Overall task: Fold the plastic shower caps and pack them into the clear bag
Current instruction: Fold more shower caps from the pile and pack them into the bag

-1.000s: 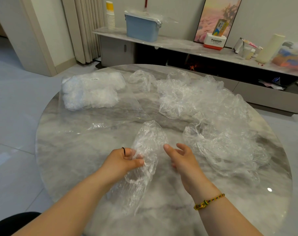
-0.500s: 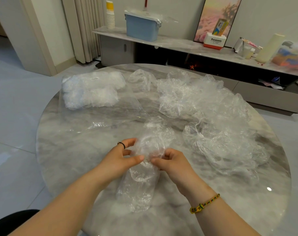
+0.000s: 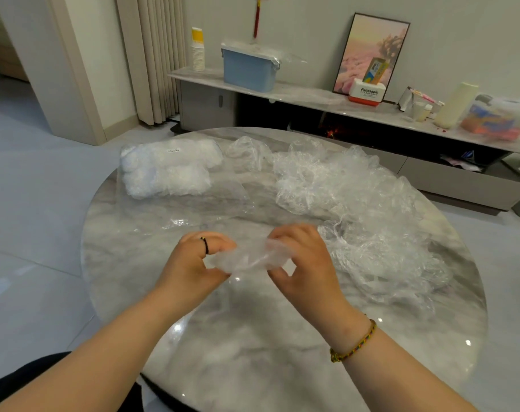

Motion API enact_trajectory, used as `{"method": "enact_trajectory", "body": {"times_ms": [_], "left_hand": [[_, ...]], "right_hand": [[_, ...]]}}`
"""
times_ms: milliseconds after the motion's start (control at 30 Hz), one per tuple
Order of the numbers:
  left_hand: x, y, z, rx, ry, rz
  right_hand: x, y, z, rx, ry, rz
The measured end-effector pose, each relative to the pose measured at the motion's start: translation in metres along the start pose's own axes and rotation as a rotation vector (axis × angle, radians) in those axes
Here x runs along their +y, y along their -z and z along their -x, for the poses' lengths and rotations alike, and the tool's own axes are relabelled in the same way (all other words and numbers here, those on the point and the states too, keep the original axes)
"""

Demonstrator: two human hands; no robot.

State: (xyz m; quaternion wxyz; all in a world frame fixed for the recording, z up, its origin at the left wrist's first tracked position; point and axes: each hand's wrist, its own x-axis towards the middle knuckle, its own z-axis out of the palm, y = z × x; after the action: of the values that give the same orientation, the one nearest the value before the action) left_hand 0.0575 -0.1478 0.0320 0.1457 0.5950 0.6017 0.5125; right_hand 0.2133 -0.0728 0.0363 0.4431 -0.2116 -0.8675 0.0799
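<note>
Fingers of the left hand and fingers of the right hand are curled in, each set pinching 1 end of a small, scrunched bundle of clear plastic, the shower cap now being folded. The 2 hands hold it just above the tabletop, between them, and it is already narrow and short.

Going down in size: the round grey-veined marble table carries everything. Across its far and right side sprawls a big heap of loose, crinkled transparent shower caps, not yet folded, and its near edge lies just beside the right hand. At the far left lies the flat clear plastic bag, with a wad of white-looking folded caps packed into its far end. The rest of the bag lies flat on the marble toward the hands (its mouth is hard to make out against the tabletop). Smallest are a thin black ring on a left finger and a braided multicoloured bracelet on the right wrist.

The step in hand looks like the last fold or squeeze of this 1 cap. The next move would call for holding the bundle tight so that it does not spring open, carrying it up and left to the bag, then finding and lifting the bag's opening with 1 hand while the other slides the cap in beside those already packed. With the heap so large, the task seems far from done.
</note>
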Motion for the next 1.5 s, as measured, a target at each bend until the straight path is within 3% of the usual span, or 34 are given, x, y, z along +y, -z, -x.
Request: {"method": "enact_trajectory", "body": {"times_ms": [100, 233, 400, 533, 667, 800, 1067, 1300, 1500], "left_hand": [[-0.015, 0.002, 0.016, -0.106, -0.166, -0.225], [-0.017, -0.004, 0.037, -0.418, 0.041, -0.273], [-0.036, -0.008, 0.047, -0.544, 0.117, -0.365], [-0.035, -0.006, 0.048, -0.560, 0.150, -0.378], [-0.038, -0.008, 0.047, -0.453, 0.263, -0.201], [-0.040, -0.018, 0.043, -0.328, 0.347, -0.201], [-0.042, -0.034, 0.041, -0.133, 0.408, -0.216], [-0.042, -0.036, 0.037, -0.156, 0.474, -0.013], [-0.040, -0.038, 0.036, -0.113, 0.503, -0.035]], "right_hand": [[-0.008, -0.001, 0.014, -0.112, 0.108, 0.108], [-0.006, -0.006, 0.053, -0.338, 0.112, 0.147], [-0.009, -0.007, 0.076, -0.562, -0.047, 0.128], [-0.012, -0.005, 0.075, -0.664, -0.331, -0.085], [-0.009, -0.004, 0.066, -0.635, -0.643, -0.161], [-0.004, -0.020, 0.062, -0.518, -0.844, -0.216], [0.001, -0.034, 0.057, -0.402, -0.923, -0.237], [0.001, -0.028, 0.053, -0.289, -0.834, -0.435], [0.007, -0.035, 0.053, -0.225, -0.985, -0.533]]}}
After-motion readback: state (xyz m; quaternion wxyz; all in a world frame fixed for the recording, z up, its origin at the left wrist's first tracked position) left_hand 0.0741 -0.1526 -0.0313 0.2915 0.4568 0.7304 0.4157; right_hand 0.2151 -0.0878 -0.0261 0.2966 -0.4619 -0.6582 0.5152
